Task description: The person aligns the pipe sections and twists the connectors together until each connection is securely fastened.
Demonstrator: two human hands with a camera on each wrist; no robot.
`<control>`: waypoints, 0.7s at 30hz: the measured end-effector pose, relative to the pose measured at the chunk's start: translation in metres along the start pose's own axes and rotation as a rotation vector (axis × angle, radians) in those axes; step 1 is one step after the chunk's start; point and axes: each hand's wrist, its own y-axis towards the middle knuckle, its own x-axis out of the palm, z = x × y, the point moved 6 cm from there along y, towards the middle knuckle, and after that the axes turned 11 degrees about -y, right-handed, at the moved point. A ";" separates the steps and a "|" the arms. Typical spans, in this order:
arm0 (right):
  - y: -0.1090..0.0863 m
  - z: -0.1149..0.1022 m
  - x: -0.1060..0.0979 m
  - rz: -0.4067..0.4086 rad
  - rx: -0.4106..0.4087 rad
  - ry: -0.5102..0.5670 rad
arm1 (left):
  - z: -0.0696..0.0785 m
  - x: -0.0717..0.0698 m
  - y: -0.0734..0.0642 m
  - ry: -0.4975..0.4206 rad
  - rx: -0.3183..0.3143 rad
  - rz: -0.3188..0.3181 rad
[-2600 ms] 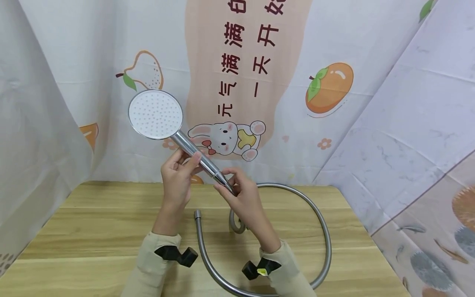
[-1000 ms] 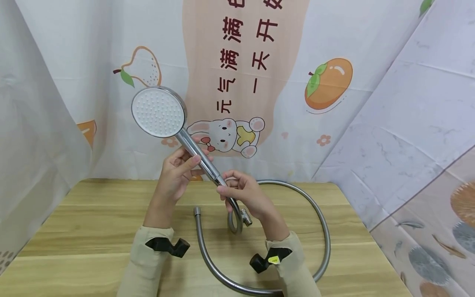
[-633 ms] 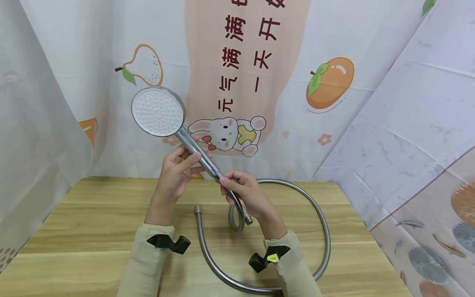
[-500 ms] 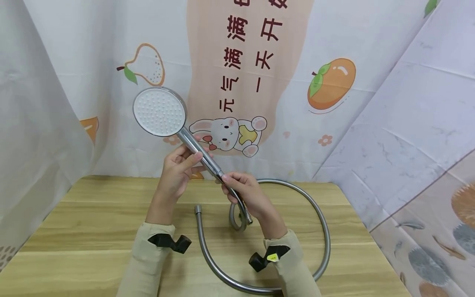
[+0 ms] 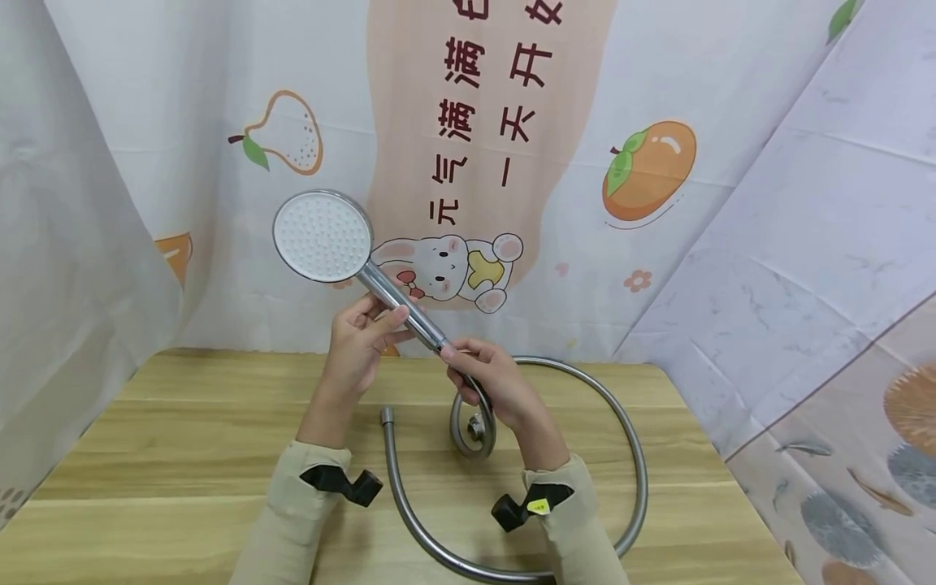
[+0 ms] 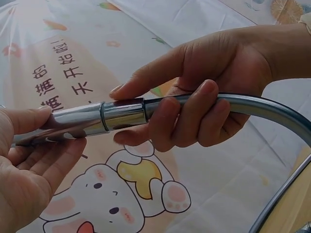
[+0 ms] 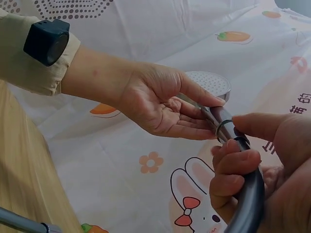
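Observation:
In the head view a chrome shower head (image 5: 323, 236) with a round white nozzle face is held up at a slant above the table. My left hand (image 5: 358, 345) grips its handle (image 5: 400, 301) between thumb and fingers. At the handle's lower end my right hand (image 5: 497, 378) holds the grey metal shower hose (image 5: 634, 455). The left wrist view shows the hose's chrome end nut (image 6: 124, 114) against the handle's end. There my right thumb touches the nut and several fingers curl round the hose. The rest of the hose loops down onto the table.
The hose's free end (image 5: 387, 416) lies on the wooden table (image 5: 183, 455), left of the right forearm. A small metal fitting (image 5: 476, 426) shows inside the small hose loop. Printed cloth (image 5: 658, 284) hangs behind and beside the table.
My right hand has shifted from the handle's lower end onto the hose joint, and its fingers have moved round it. Lately both hands and the shower head have moved slightly down and right.

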 end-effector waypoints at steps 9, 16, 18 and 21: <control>-0.001 -0.004 0.000 0.055 -0.073 -0.021 | 0.003 0.001 -0.001 0.019 0.044 -0.014; 0.001 -0.004 -0.001 0.090 -0.086 -0.053 | 0.005 0.003 -0.001 0.029 0.054 -0.027; 0.002 -0.004 -0.002 0.106 -0.091 -0.059 | 0.006 0.003 -0.001 0.032 0.060 -0.020; 0.002 -0.002 -0.002 0.130 -0.102 -0.070 | 0.006 0.002 -0.001 0.033 0.072 0.004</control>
